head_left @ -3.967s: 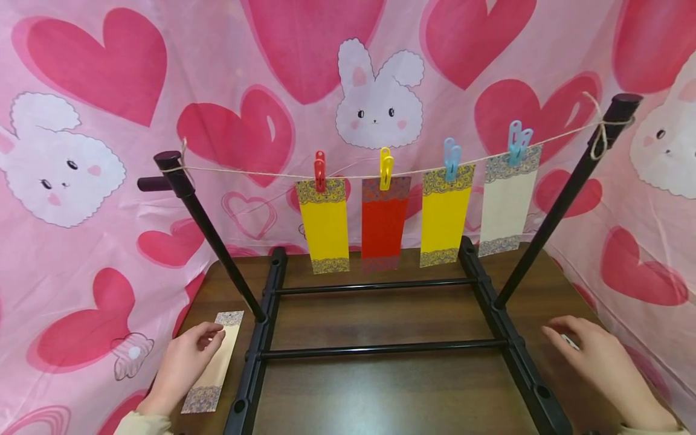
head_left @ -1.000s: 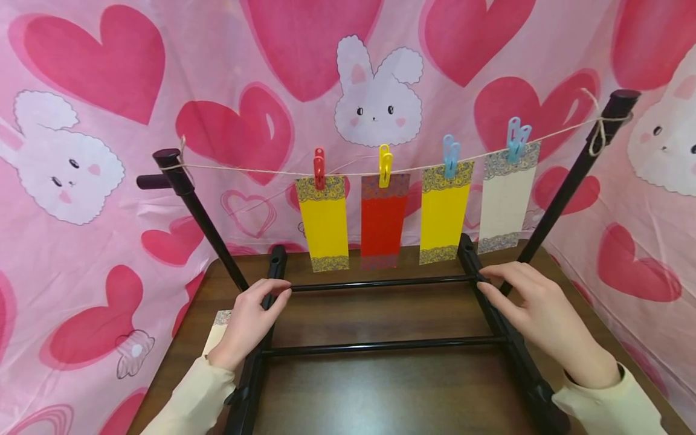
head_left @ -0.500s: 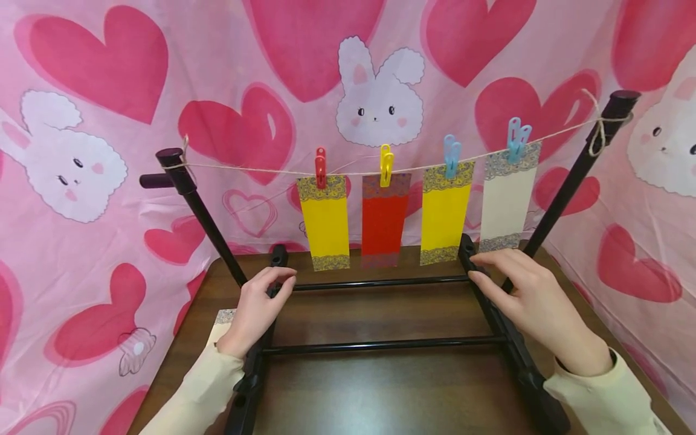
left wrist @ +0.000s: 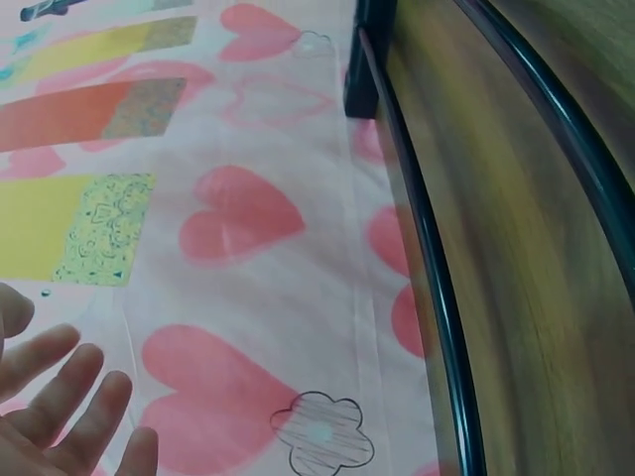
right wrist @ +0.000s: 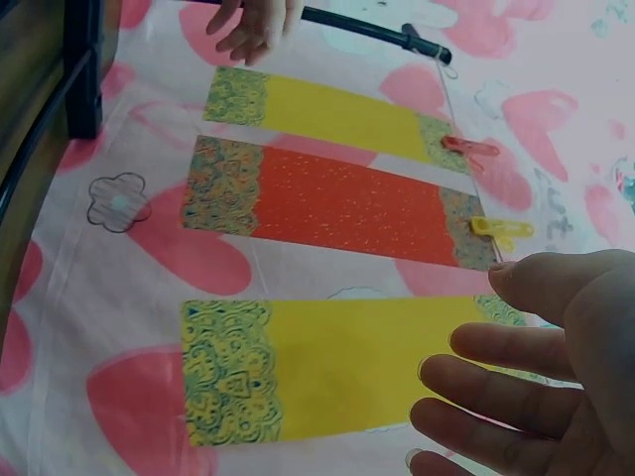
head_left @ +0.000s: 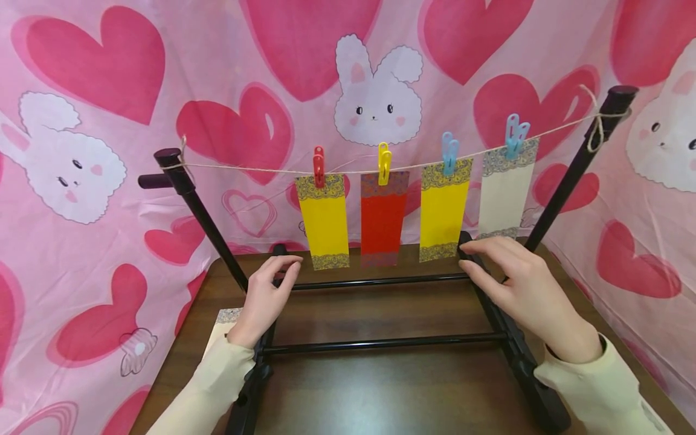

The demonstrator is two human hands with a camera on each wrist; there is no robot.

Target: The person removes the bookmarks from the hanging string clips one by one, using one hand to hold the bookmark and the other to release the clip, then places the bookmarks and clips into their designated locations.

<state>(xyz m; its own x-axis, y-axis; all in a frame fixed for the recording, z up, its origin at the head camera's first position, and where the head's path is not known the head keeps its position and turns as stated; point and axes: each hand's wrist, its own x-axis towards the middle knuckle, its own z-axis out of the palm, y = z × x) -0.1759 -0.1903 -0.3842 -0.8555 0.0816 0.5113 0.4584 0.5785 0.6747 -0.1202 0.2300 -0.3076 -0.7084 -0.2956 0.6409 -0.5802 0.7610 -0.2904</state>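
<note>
My left hand (head_left: 266, 299) hovers in front of the left end of the rack's rear crossbar, fingers loosely bent, holding nothing. The left wrist view shows its spread fingers (left wrist: 74, 397) near the left yellow card's lower end. My right hand (head_left: 524, 287) is raised by the lower edges of the right yellow card (head_left: 444, 211) and the white card (head_left: 507, 193). Its relaxed fingers hold nothing. A red clothespin (head_left: 319, 167) clips the left yellow card (head_left: 325, 223) to the string, and a yellow clothespin (head_left: 384, 164) the red card (head_left: 382, 220). Blue clothespins (head_left: 449, 154) hold the other two.
The string (head_left: 244, 168) runs between two slanted black posts (head_left: 203, 214) of a rack. Its front crossbar (head_left: 380, 345) lies low over the brown table (head_left: 386, 393). Left of the rack lies a cream card (head_left: 222, 326), partly hidden by the left arm. Pink cloth (head_left: 228, 54) hangs behind.
Both hands came from the table at the rack's outer sides to over its rear part. Lately they rose slightly and drew a little closer together. The hanging cards stay in place.
</note>
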